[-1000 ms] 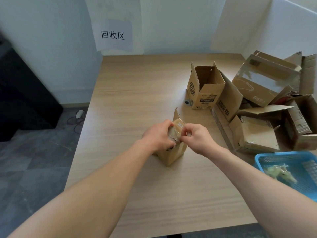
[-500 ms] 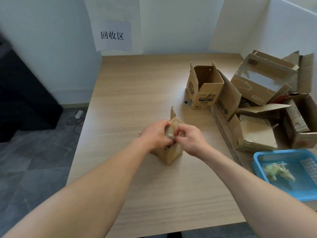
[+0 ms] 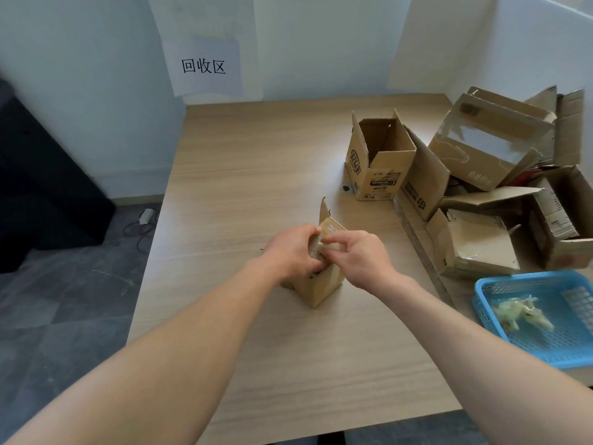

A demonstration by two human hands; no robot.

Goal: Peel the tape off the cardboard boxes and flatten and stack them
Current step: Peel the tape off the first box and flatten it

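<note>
- Head view, the count first: you have one small brown cardboard box [image 3: 316, 285] standing upright on the light wooden table [image 3: 244, 175], near the middle of your view. One flap sticks up at its 12 o'clock.
- One open-topped brown cardboard box with black printed labels [image 3: 380, 168] stands at 1 o'clock from it, well apart.
- At 2 to 3 o'clock lies a heap of brown cardboard boxes [image 3: 491, 149]. You can count at least five, leaning on one another. Some are partly hidden, so the exact number cannot be told.
- One blue plastic mesh basket [image 3: 486, 303] sits at 4 o'clock, with one crumpled wad of pale used tape [image 3: 519, 316] inside it.
- One white paper sign with black characters [image 3: 203, 67] hangs on the wall at 11 o'clock.
- Your left hand [image 3: 290, 252] has its fingers curled round the top of the small box and grips it.
- Your right hand [image 3: 359, 258] has thumb and forefinger closed in a pinch on the crinkled strip of clear tape [image 3: 316, 245] at the box's top. Its other fingers are curled in.
- The two hands meet over the box top, fingertips just beside each other.
</note>
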